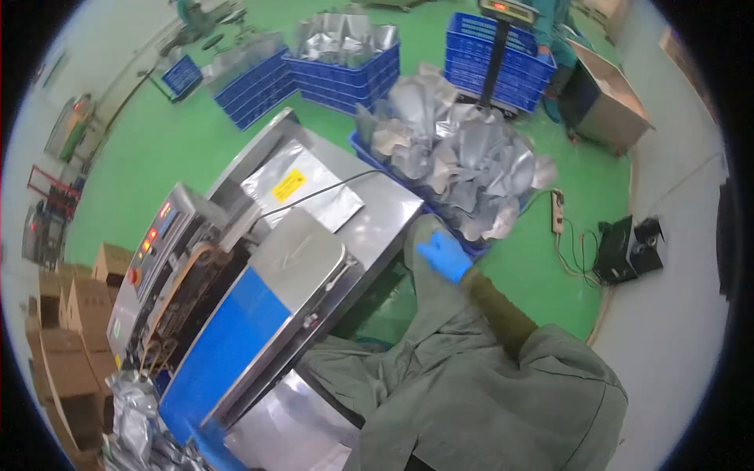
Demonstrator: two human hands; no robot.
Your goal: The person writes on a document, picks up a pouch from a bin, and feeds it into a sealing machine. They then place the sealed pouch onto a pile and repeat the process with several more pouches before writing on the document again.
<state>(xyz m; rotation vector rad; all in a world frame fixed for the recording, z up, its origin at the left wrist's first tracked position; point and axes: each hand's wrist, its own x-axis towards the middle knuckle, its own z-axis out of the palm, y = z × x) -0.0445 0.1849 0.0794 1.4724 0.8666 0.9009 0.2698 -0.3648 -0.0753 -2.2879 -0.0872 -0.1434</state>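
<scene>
My right hand, in a blue glove and a dark olive cuff, rests at the knee of my grey-green trousers. Its fingers look stretched out and hold nothing that I can see. Just beyond it stands a blue basket heaped with silvery pouches. A flat silver pouch with a yellow label lies on the steel table at the sealing machine. My left hand cannot be made out.
The machine has a blue conveyor belt. More silver pouches lie lower left near cardboard boxes. Blue baskets stand behind. A co-worker's sleeve shows by a scale. A power strip and cables lie right.
</scene>
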